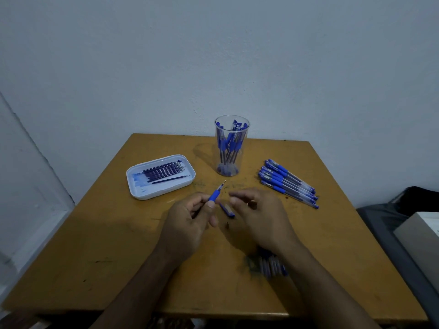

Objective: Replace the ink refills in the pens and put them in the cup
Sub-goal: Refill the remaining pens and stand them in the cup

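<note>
While your left hand (pixel 190 217) pinches the pen (pixel 216 194) by its blue rubber grip, tip pointing toward one o'clock, your right hand (pixel 257 210) hovers just beside it with fingers loosely curled; whether it holds anything small, I cannot tell. A pen cap (pixel 227 209) lies on the desk (pixel 95 245) between your two hands.

From the desk's middle, the clear cup (pixel 231 148) stands at twelve o'clock, already crowded with pens. A white tray (pixel 142 194) of ink refills (pixel 164 172) sits at ten o'clock, a row of pens (pixel 288 182) lies at two o'clock, and another blurred bundle of pens (pixel 272 264) rests at five o'clock, partly under your right forearm.

Expect the pen to be very light and its barrel stiff but smooth, so keep your hold on the rubber grip, where your fingers will not slip. A refill is likely thin and somewhat bendy, and its point can smear ink: take it near the middle, or close to the end you are feeding in, and guide it straight. Lower the finished pen gently among the crowded pens.
</note>
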